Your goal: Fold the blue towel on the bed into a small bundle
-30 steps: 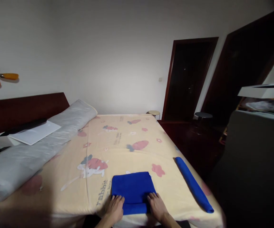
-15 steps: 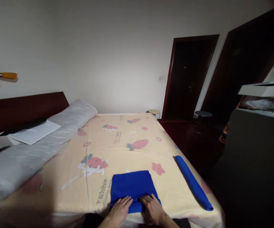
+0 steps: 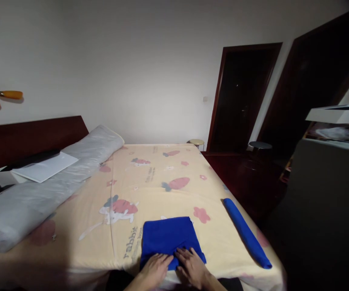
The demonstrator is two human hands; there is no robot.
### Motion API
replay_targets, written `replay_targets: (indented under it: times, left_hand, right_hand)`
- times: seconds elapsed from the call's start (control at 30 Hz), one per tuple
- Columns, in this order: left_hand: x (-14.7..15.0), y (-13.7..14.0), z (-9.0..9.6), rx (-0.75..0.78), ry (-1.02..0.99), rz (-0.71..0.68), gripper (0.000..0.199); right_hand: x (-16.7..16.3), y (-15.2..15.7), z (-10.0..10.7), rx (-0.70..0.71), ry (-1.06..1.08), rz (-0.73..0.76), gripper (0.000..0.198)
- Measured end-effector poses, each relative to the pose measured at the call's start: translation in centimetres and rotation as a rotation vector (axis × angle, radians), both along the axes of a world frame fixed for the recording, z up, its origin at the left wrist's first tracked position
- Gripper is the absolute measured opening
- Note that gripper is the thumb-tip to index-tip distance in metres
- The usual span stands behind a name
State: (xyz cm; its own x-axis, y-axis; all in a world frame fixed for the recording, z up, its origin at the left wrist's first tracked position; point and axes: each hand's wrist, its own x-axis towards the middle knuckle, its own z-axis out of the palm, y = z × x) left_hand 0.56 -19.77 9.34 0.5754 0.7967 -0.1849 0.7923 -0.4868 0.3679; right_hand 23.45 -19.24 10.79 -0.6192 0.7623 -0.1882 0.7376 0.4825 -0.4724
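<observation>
A blue cloth [image 3: 170, 232], folded into a flat, roughly square shape, lies on the bed at its near edge. My left hand [image 3: 156, 267] presses on the near left part of it, fingers stretched out. On the near right part rests my right hand [image 3: 192, 266], its fingers also laid out over the fabric and pointing towards the left hand. Between the fingertips the cloth is bunched into small creases. Both thumbs are hard to make out. To the right, a second blue cloth [image 3: 246, 233] lies rolled into a long tube along the bed's side.
The bed [image 3: 150, 194] wears a cream sheet with carrots and rabbits. A grey bolster-like roll [image 3: 68, 178] lies along the headboard [image 3: 32, 135], carrying a white flat sheet [image 3: 45, 166]. Stools [image 3: 259, 145] stand near the doors, and a dark cabinet-like block [image 3: 329, 194] rises at right.
My right hand has shifted slightly left, closer to my left hand. The near edge of the cloth is more creased between the fingers. The rolled cloth has stayed in place.
</observation>
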Motion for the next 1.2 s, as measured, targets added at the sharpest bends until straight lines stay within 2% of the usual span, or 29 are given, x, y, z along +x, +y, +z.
replay_targets:
  times: [0.07, 0.17, 0.33, 0.43, 0.53, 0.63, 0.77, 0.87, 0.93, 1.0, 1.2]
  left_hand:
    - [0.4, -0.5, 0.0, -0.071, -0.003, -0.022, 0.059]
    - [-0.6, -0.3, 0.5, -0.145, 0.03, -0.052, 0.071]
    - [-3.9, 1.4, 1.1, -0.109, 0.045, 0.022, 0.072]
    - [-5.3, 2.1, 1.7, -0.111, 0.096, 0.115, 0.068]
    - [-5.4, 2.2, 2.2, -0.068, 0.122, 0.154, 0.064]
    - [-3.8, 1.6, 1.9, -0.022, 0.086, 0.086, 0.059]
    - [-0.6, 0.3, 0.5, -0.078, 0.054, -0.068, 0.069]
    - [0.0, -0.3, -0.3, -0.114, 0.036, -0.107, 0.071]
    - [-0.8, -0.2, -0.5, -0.106, 0.008, -0.108, 0.072]
    - [-2.4, 0.3, -0.4, -0.086, -0.01, -0.067, 0.067]
    - [-6.6, 1.8, 0.2, -0.058, 0.047, 0.1, 0.063]
  right_hand:
    - [0.0, -0.1, 0.3, -0.033, 0.022, 0.051, 0.062]
    - [0.6, 0.3, 0.0, -0.062, -0.017, 0.059, 0.066]
    - [2.2, 1.5, -0.2, -0.052, -0.124, -0.096, 0.084]
    - [2.9, 1.8, 0.1, -0.039, -0.166, -0.192, 0.083]
    - [2.9, 1.8, 0.0, -0.004, -0.161, -0.218, 0.077]
    - [1.6, 1.4, -0.6, 0.035, -0.137, -0.15, 0.072]
    - [-0.5, 0.4, -1.4, -0.034, -0.039, 0.06, 0.083]
    - [-1.1, -0.2, -1.6, -0.053, 0.022, 0.113, 0.073]
    - [-0.6, -0.1, -1.5, -0.038, 0.039, 0.082, 0.065]
    - [0.3, 0.2, -1.6, -0.019, 0.021, 0.019, 0.067]
    - [3.8, 1.8, -2.5, 0.075, -0.117, -0.275, 0.069]
